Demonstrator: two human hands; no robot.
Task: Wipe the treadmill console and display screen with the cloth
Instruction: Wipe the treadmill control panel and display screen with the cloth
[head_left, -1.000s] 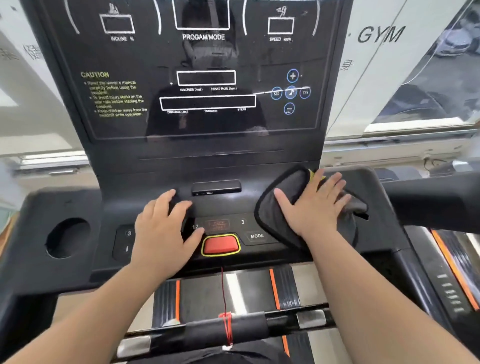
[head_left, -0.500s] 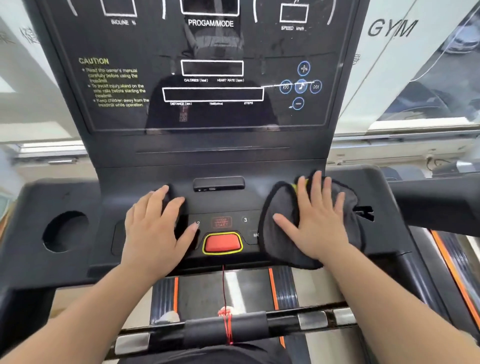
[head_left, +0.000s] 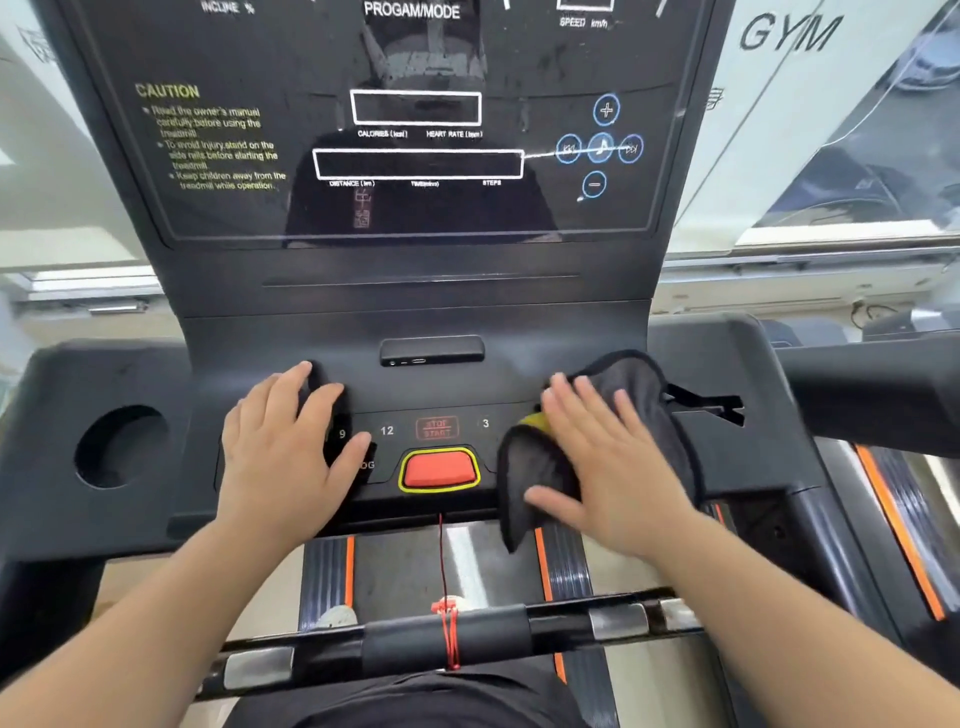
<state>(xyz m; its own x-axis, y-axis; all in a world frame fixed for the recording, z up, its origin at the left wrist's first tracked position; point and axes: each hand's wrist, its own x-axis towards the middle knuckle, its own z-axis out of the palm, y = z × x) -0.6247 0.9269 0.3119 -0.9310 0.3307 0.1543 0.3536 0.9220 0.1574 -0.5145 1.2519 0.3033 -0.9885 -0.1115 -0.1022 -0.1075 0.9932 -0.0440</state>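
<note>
The black treadmill console (head_left: 415, 395) fills the middle of the head view, with the dark glossy display screen (head_left: 415, 119) rising behind it. My right hand (head_left: 608, 457) lies flat with straight fingers on a dark grey cloth (head_left: 649, 395) with a yellow patch, pressing it onto the right side of the button panel. A corner of the cloth hangs over the console's front edge. My left hand (head_left: 285, 447) rests flat on the left side of the panel, covering some buttons.
A red stop button (head_left: 440, 469) with a yellow rim sits between my hands, and a red safety cord (head_left: 444, 571) runs down to the front handlebar (head_left: 447, 639). A round cup holder (head_left: 122, 447) lies left. The right handrail (head_left: 872, 395) reaches past the console.
My right hand has slid the cloth leftward and toward the console's front edge, so a corner now hangs off. My left hand has stayed in place.
</note>
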